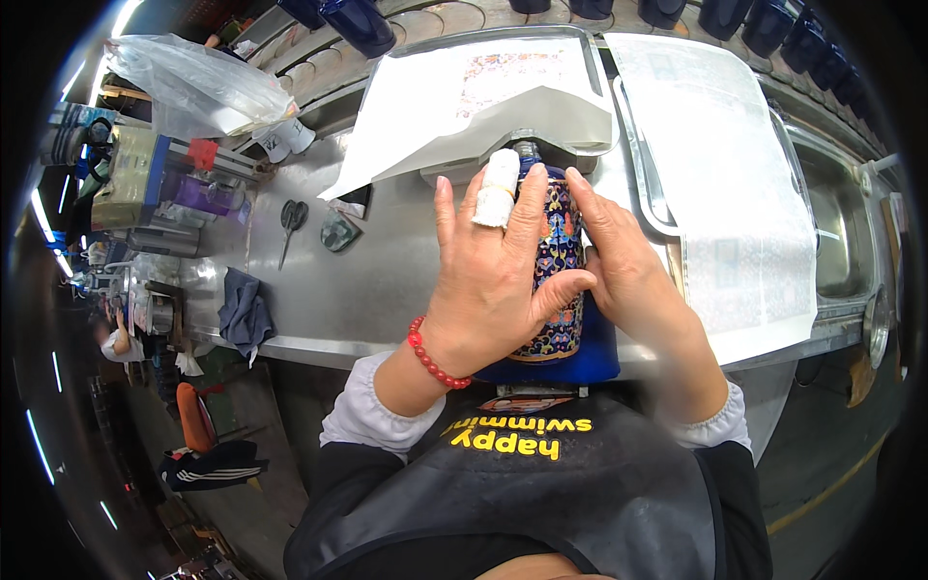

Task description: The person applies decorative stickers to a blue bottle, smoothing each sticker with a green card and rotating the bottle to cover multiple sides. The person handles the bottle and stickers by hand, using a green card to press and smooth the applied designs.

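Note:
A dark blue bottle [557, 319] covered in a colourful floral pattern lies at the table's near edge, over a blue pad or cloth [601, 356]. Its narrow clear neck [527, 150] points away from me. My left hand [493, 271] rests against the bottle's left side and top, fingers spread and thumb reaching across the pattern. White cloth [496, 188] is wrapped round one of its fingers, with a thin band about it. Along the right side, my right hand [623, 256] touches the bottle with straight fingers. Its thumb is partly hidden.
White patterned sheets [512, 82] lie over a metal tray ahead, with more sheets [739, 193] to the right. Scissors [290, 224], a grey cloth [246, 311] and a small dark green piece [338, 232] lie left. Dark blue vessels [358, 27] line the far rack; a metal sink [841, 232] stands right.

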Demonstrator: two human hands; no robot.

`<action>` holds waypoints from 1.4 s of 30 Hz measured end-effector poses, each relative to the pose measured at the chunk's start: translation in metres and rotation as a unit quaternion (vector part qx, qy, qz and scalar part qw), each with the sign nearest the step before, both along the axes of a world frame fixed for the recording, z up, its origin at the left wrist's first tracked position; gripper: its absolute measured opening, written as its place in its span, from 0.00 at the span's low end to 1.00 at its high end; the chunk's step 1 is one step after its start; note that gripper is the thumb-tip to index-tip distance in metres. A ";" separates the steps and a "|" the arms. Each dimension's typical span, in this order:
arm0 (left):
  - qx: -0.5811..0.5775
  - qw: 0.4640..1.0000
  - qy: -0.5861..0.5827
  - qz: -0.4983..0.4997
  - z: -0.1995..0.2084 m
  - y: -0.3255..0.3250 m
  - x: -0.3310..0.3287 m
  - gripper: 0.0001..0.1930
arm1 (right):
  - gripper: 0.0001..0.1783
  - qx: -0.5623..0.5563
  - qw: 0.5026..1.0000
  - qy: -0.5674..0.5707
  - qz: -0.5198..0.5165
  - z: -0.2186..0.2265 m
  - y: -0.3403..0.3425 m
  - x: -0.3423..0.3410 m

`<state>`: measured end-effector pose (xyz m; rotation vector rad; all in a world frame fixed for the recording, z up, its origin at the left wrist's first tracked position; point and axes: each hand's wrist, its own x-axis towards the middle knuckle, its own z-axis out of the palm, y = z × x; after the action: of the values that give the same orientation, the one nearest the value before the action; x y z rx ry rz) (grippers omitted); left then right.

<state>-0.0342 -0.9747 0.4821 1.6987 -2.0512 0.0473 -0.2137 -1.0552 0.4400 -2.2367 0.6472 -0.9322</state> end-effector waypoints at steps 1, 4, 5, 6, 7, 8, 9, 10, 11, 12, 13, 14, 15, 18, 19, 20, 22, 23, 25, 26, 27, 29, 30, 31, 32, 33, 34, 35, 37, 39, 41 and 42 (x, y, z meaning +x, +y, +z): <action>0.009 1.000 -0.015 0.000 0.000 0.000 0.001 0.51 | 0.42 0.007 1.000 0.002 0.005 -0.001 0.000 0.000; 0.032 0.999 -0.003 -0.009 0.005 0.008 0.004 0.55 | 0.43 0.054 0.998 0.007 0.011 -0.003 0.003 -0.005; 0.046 0.998 0.029 -0.020 0.009 0.017 0.005 0.58 | 0.43 0.084 0.996 0.008 0.006 -0.004 0.006 -0.010; 0.059 0.996 0.060 -0.031 0.012 0.025 0.006 0.60 | 0.43 0.108 0.994 0.005 0.006 -0.006 0.008 -0.013; 0.082 0.993 0.072 -0.054 0.015 0.036 0.008 0.65 | 0.42 0.128 0.992 0.011 -0.004 -0.008 0.010 -0.018; 0.102 0.989 0.076 -0.069 0.015 0.048 0.007 0.66 | 0.41 0.143 0.990 0.014 -0.008 -0.011 0.012 -0.023; 0.107 0.990 0.063 -0.060 0.011 0.058 0.002 0.66 | 0.41 0.161 0.987 0.008 -0.011 -0.014 0.013 -0.027; 0.107 0.992 0.047 -0.053 0.005 0.066 -0.002 0.66 | 0.42 0.139 0.990 0.000 0.005 -0.016 0.015 -0.032; 0.092 0.993 0.054 -0.048 -0.006 0.068 -0.001 0.65 | 0.43 0.118 0.993 -0.017 0.024 -0.019 0.017 -0.033; 0.070 0.995 0.057 -0.046 -0.017 0.069 -0.001 0.64 | 0.45 0.085 0.994 -0.050 0.046 -0.020 0.018 -0.037; 0.058 0.996 0.060 -0.041 -0.028 0.070 0.001 0.64 | 0.54 0.069 0.995 -0.038 0.064 -0.022 0.021 -0.037; 0.059 0.990 0.121 -0.043 -0.038 0.071 0.004 0.63 | 0.55 0.024 0.996 -0.041 0.076 -0.023 0.022 -0.038; 0.071 0.980 0.183 -0.042 -0.047 0.073 0.005 0.62 | 0.56 -0.010 0.996 -0.038 0.083 -0.023 0.027 -0.039; 0.117 0.942 0.312 -0.033 -0.061 0.081 0.010 0.61 | 0.58 -0.057 0.994 -0.009 0.089 -0.021 0.039 -0.039; 0.082 0.968 0.234 -0.046 -0.062 0.079 0.014 0.61 | 0.59 -0.067 0.994 -0.003 0.087 -0.021 0.042 -0.038; 0.056 0.982 0.171 -0.057 -0.062 0.077 0.018 0.62 | 0.59 -0.074 0.994 0.011 0.086 -0.020 0.044 -0.037; 0.030 0.971 0.232 -0.057 -0.059 0.068 0.027 0.60 | 0.60 -0.060 0.995 0.010 0.084 -0.019 0.046 -0.035; 0.028 0.962 0.265 -0.054 -0.057 0.061 0.033 0.60 | 0.59 -0.054 0.995 0.011 0.088 -0.019 0.044 -0.034; 0.010 0.957 0.286 -0.042 -0.053 0.043 0.043 0.57 | 0.56 -0.034 0.994 -0.004 0.100 -0.015 0.039 -0.034; 0.006 0.958 0.280 -0.053 -0.051 0.034 0.046 0.56 | 0.54 -0.044 0.995 0.004 0.089 -0.013 0.035 -0.035; -0.005 0.959 0.275 -0.067 -0.051 0.025 0.047 0.55 | 0.52 -0.054 0.995 0.017 0.079 -0.009 0.030 -0.035; -0.023 0.963 0.256 -0.077 -0.049 0.013 0.048 0.51 | 0.46 -0.075 0.996 0.037 0.044 -0.001 0.020 -0.035; -0.037 0.961 0.263 -0.082 -0.048 0.010 0.048 0.50 | 0.40 -0.081 0.994 0.061 0.029 0.005 0.014 -0.035; -0.042 0.960 0.264 -0.083 -0.046 0.008 0.048 0.49 | 0.35 -0.079 0.994 0.075 0.020 0.010 0.009 -0.033; -0.047 0.960 0.264 -0.084 -0.045 0.006 0.049 0.48 | 0.31 -0.078 0.993 0.089 0.010 0.015 0.004 -0.030; -0.054 0.961 0.254 -0.092 -0.044 0.004 0.051 0.47 | 0.28 -0.067 0.995 0.077 0.005 0.019 -0.001 -0.025; -0.060 0.963 0.244 -0.099 -0.044 0.002 0.053 0.46 | 0.26 -0.056 0.996 0.066 -0.001 0.023 -0.006 -0.019; -0.068 0.964 0.234 -0.103 -0.044 0.000 0.055 0.45 | 0.23 -0.041 0.997 0.063 -0.011 0.027 -0.010 -0.012; -0.067 0.962 0.237 -0.118 -0.045 -0.004 0.058 0.43 | 0.20 0.003 0.999 0.033 -0.010 0.034 -0.019 0.004; -0.070 0.960 0.241 -0.127 -0.046 -0.007 0.061 0.42 | 0.14 0.043 0.999 0.015 -0.019 0.039 -0.027 0.017; -0.078 0.956 0.247 -0.136 -0.046 -0.010 0.063 0.42 | 0.13 0.064 0.998 0.011 -0.006 0.045 -0.033 0.028; -0.083 0.951 0.267 -0.136 -0.046 -0.011 0.063 0.39 | 0.12 0.073 0.997 0.007 -0.002 0.047 -0.036 0.032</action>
<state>0.0289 -0.9860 0.4361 1.1533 -1.7838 -0.2898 -0.1813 -1.0914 0.4869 -2.1151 0.7021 -0.8444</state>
